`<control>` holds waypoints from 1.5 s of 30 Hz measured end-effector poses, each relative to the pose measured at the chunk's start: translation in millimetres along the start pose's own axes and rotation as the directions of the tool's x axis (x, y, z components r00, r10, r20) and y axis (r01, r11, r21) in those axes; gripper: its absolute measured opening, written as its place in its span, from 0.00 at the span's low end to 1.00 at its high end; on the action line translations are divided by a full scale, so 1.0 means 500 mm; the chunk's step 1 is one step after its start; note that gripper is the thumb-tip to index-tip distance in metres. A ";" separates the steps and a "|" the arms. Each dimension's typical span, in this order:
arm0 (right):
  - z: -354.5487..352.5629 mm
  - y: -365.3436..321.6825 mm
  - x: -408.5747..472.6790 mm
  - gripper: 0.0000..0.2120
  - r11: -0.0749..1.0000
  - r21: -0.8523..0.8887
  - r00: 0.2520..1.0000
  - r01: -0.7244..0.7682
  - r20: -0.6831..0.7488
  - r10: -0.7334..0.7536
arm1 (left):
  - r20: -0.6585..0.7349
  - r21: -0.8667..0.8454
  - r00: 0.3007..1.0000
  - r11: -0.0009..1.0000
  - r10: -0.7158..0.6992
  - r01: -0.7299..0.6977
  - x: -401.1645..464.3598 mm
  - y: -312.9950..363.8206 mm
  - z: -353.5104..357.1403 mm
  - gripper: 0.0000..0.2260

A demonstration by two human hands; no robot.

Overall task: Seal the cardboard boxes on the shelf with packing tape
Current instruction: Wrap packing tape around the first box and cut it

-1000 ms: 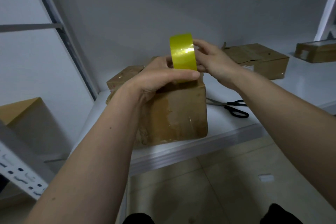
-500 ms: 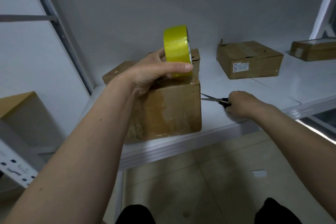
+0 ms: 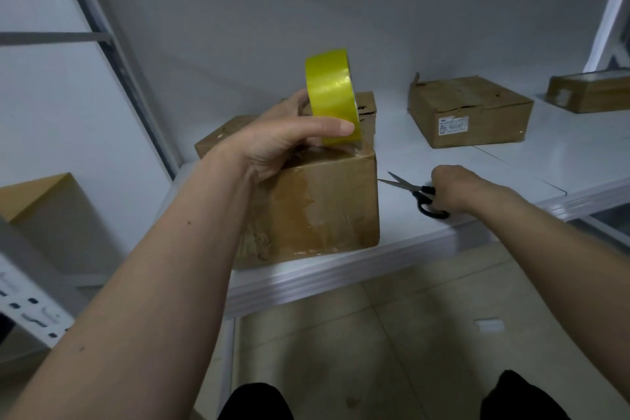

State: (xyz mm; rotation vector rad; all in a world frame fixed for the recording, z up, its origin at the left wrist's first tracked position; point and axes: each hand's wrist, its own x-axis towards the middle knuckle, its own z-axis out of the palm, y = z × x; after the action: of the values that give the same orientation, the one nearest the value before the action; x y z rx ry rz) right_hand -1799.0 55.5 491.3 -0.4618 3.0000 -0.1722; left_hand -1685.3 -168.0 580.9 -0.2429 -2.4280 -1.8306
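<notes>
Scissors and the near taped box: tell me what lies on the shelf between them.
Nothing. In the head view, bare white shelf separates the near box from the scissors, whose blade tips point toward the box; the right hand grips their handles.

Bare forearms, no sleeves — dark trousers (image 3: 259, 402) below

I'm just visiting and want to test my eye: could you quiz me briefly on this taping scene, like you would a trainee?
1. True or false: the left hand holds the yellow tape roll above the nearest cardboard box.
2. What does the right hand have its grip on?
A. a knife
B. black-handled scissors
C. a marker
3. Fill in: the box with the white label sits on the ____.

Key
1. True
2. B
3. Shelf
</notes>
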 end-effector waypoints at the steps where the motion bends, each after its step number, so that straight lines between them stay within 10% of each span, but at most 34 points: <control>1: -0.002 -0.001 -0.003 0.15 1.000 -0.013 1.000 -0.001 -0.012 0.001 | -0.007 -0.011 1.000 1.000 0.005 -0.005 0.001 -0.002 0.001 0.41; 8: 0.005 0.020 -0.006 0.13 0.945 0.325 0.989 0.040 -0.149 0.010 | -0.002 -0.023 0.999 0.999 0.039 -0.039 0.001 -0.005 -0.002 0.44; 11: -0.002 0.037 -0.022 0.17 0.578 0.808 0.994 0.113 -0.098 -0.058 | 0.003 -0.016 0.999 0.999 0.046 -0.046 0.000 -0.004 -0.001 0.45; 15: -0.019 0.051 -0.061 0.16 0.227 0.939 0.953 0.258 -0.209 -0.218 | -0.011 -0.046 0.999 0.998 0.038 -0.038 0.000 -0.005 0.000 0.45; 24: -0.072 0.067 -0.130 0.24 0.585 0.731 0.892 0.350 -0.070 -0.446 | -0.007 -0.022 1.000 1.000 0.019 -0.020 0.003 -0.009 -0.003 0.54; 45: -0.203 -0.035 -0.129 0.28 0.806 0.221 0.833 0.549 -0.065 -0.549 | 0.037 -0.060 0.998 0.997 0.053 -0.051 -0.003 -0.001 0.001 0.57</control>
State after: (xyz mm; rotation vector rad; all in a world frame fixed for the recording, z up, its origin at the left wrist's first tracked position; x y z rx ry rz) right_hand -1744.7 68.2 599.0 -1.2879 2.6974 -0.5559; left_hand -1684.0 -167.6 579.8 -0.3462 -2.3709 -1.8952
